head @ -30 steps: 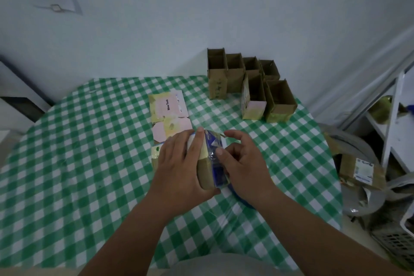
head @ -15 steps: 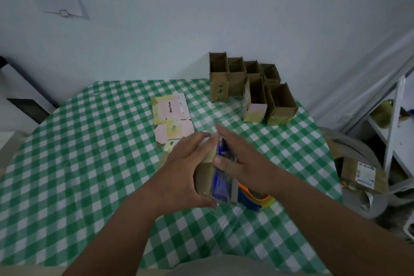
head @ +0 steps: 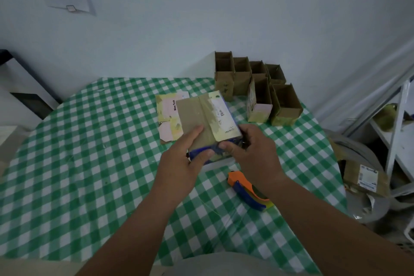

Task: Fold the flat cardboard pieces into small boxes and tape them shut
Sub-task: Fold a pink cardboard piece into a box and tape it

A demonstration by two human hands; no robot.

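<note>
A small brown cardboard box with a taped seam and a white label is held above the green checked table. My left hand grips its near left end, thumb on the blue end face. My right hand grips the near right corner. An orange and blue tape dispenser lies on the cloth below my right wrist. Flat cardboard pieces with pink and yellow faces lie behind the box, partly hidden by it.
Several folded open-topped boxes stand in a cluster at the table's far right against the wall. Off the right edge are a labelled carton, a grey round bin and a white shelf frame.
Both hands have lifted and turned the box so its wide taped face points up. The tape dispenser, earlier mostly hidden under my right hand, now lies uncovered on the cloth.
</note>
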